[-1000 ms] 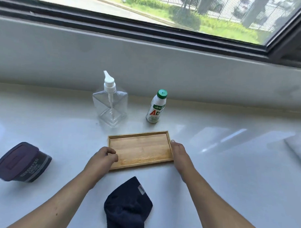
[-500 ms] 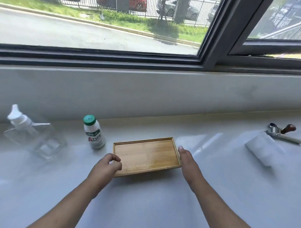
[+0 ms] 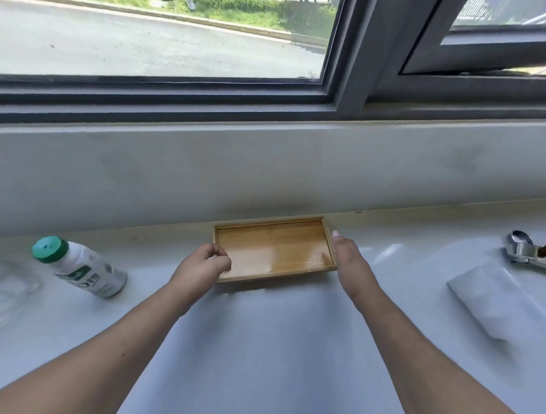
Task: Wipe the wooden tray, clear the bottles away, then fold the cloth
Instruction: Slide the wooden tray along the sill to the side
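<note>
My left hand [image 3: 201, 263] and right hand [image 3: 349, 256] grip the wooden tray's [image 3: 273, 247] short ends, back on the counter [image 3: 260, 345] by the wall. The green-capped bottle [image 3: 80, 268] remains uncleared; the cloth is out of sight, folding undone.

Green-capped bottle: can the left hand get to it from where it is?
Probably yes. The left hand is at the tray's left edge, and bare counter lies between it and the bottle.
</note>
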Demonstrator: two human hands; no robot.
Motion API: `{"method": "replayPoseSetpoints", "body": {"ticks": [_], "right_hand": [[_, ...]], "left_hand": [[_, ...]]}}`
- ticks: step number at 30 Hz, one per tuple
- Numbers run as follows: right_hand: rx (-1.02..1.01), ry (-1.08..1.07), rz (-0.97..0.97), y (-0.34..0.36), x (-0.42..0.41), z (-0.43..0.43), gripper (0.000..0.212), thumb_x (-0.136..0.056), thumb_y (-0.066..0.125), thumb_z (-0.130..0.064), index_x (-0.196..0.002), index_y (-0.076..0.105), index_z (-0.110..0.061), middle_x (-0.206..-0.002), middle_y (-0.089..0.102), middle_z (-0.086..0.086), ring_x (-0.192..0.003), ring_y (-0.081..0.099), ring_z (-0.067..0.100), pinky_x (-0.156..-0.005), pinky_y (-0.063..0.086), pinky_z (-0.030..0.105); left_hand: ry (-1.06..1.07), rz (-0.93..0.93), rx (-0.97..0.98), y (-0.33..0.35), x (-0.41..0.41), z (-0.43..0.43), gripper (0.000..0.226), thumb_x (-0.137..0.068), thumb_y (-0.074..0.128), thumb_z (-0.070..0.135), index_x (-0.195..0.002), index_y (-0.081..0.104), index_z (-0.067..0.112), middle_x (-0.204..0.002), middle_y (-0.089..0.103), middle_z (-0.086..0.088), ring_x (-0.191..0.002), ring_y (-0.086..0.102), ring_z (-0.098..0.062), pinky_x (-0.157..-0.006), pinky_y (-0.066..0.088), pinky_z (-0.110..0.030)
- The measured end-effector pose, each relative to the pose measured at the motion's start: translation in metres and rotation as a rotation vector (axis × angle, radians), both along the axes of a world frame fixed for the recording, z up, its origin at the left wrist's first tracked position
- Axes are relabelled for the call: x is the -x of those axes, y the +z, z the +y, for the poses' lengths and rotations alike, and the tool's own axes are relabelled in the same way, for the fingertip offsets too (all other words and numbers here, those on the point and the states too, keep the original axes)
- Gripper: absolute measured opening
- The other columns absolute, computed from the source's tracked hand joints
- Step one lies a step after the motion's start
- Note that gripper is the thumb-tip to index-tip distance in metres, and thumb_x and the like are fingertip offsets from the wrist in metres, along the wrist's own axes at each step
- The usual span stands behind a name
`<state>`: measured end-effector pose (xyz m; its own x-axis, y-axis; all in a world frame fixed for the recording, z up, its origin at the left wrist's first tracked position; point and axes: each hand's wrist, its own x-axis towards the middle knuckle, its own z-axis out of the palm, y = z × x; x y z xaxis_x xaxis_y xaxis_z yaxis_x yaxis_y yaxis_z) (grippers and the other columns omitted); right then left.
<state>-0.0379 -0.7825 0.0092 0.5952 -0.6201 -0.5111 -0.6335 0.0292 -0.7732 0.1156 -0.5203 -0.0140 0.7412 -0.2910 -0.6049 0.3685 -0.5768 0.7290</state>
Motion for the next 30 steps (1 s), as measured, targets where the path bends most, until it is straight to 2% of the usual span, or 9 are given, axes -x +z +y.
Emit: {"method": "replayPoseSetpoints", "body": {"ticks": [2,5,9,12,15,17,20,25,30], "right_hand": [[0.004,0.012,0.0,-0.01,-0.003,-0.012,0.049,-0.087,0.032,-0.083,-0.121,0.047,-0.052,-0.125,0.052,-0.013,-0.115,0.045,0.015,-0.098,0.032,0.036],[0.014,0.008,0.003,-0.021,-0.006,-0.025,0.064,-0.086,0.031,-0.085,-0.134,0.049,-0.047,-0.126,0.052,-0.012,-0.117,0.045,0.016,-0.098,0.033,0.038],[0.069,0.024,-0.014,-0.026,-0.01,-0.031,0.078,-0.085,0.034,-0.085,-0.147,0.045,-0.04,-0.138,0.055,-0.01,-0.134,0.049,0.021,-0.1,0.033,0.035],[0.293,0.08,0.042,-0.028,-0.007,-0.015,0.077,-0.092,0.047,-0.072,-0.159,0.034,-0.035,-0.157,0.051,0.001,-0.144,0.045,0.026,-0.107,0.041,0.041],[0.499,0.235,0.059,-0.023,0.009,0.034,0.068,-0.092,0.06,-0.055,-0.154,0.041,-0.033,-0.156,0.05,-0.003,-0.144,0.039,0.019,-0.106,0.046,0.044],[0.57,0.392,0.036,-0.021,0.02,0.077,0.054,-0.092,0.061,-0.049,-0.142,0.056,-0.029,-0.147,0.058,-0.004,-0.139,0.041,0.017,-0.104,0.046,0.041],[0.625,0.576,0.005,-0.017,0.025,0.143,0.042,-0.093,0.062,-0.048,-0.131,0.065,-0.031,-0.136,0.065,-0.01,-0.134,0.046,0.014,-0.105,0.044,0.034],[0.66,0.756,-0.061,0.003,0.004,0.264,0.041,-0.093,0.063,-0.05,-0.13,0.065,-0.032,-0.134,0.065,-0.01,-0.132,0.048,0.017,-0.103,0.042,0.033],[0.656,0.894,-0.162,0.028,-0.021,0.408,0.043,-0.093,0.062,-0.051,-0.132,0.063,-0.033,-0.136,0.062,-0.012,-0.133,0.045,0.015,-0.102,0.043,0.034]], "left_hand": [[0.001,-0.005,0.001,-0.009,-0.006,-0.011,0.036,-0.056,0.064,0.048,-0.09,0.07,0.039,-0.104,0.072,0.005,-0.101,0.065,-0.025,-0.097,0.055,-0.052],[-0.002,-0.011,0.011,-0.017,-0.013,-0.026,0.028,-0.059,0.065,0.046,-0.086,0.069,0.038,-0.098,0.073,0.003,-0.091,0.063,-0.027,-0.09,0.056,-0.049],[-0.001,-0.059,0.01,-0.017,-0.015,-0.041,0.035,-0.063,0.067,0.045,-0.095,0.067,0.032,-0.104,0.072,0.0,-0.099,0.066,-0.026,-0.08,0.052,-0.04],[-0.052,-0.16,-0.063,-0.002,-0.006,-0.042,0.047,-0.067,0.064,0.046,-0.113,0.061,0.036,-0.11,0.063,0.01,-0.09,0.063,-0.012,-0.069,0.046,-0.03],[-0.186,-0.377,-0.201,0.019,0.016,-0.016,0.044,-0.081,0.061,0.046,-0.124,0.058,0.037,-0.119,0.058,0.015,-0.1,0.06,-0.011,-0.076,0.047,-0.03],[-0.246,-0.441,-0.242,0.03,0.033,0.022,0.039,-0.084,0.059,0.051,-0.121,0.06,0.038,-0.123,0.063,0.019,-0.109,0.062,-0.01,-0.079,0.047,-0.03],[-0.255,-0.479,-0.331,0.037,0.051,0.101,0.034,-0.086,0.059,0.057,-0.116,0.061,0.04,-0.116,0.065,0.024,-0.106,0.062,-0.006,-0.076,0.047,-0.03],[-0.031,-0.444,-0.399,0.045,0.08,0.266,0.024,-0.088,0.063,0.056,-0.107,0.061,0.041,-0.112,0.065,0.024,-0.098,0.063,-0.005,-0.08,0.052,-0.031],[0.189,-0.489,-0.444,0.058,0.113,0.43,0.027,-0.089,0.063,0.056,-0.11,0.061,0.04,-0.115,0.065,0.024,-0.098,0.062,-0.004,-0.076,0.049,-0.029]]}}
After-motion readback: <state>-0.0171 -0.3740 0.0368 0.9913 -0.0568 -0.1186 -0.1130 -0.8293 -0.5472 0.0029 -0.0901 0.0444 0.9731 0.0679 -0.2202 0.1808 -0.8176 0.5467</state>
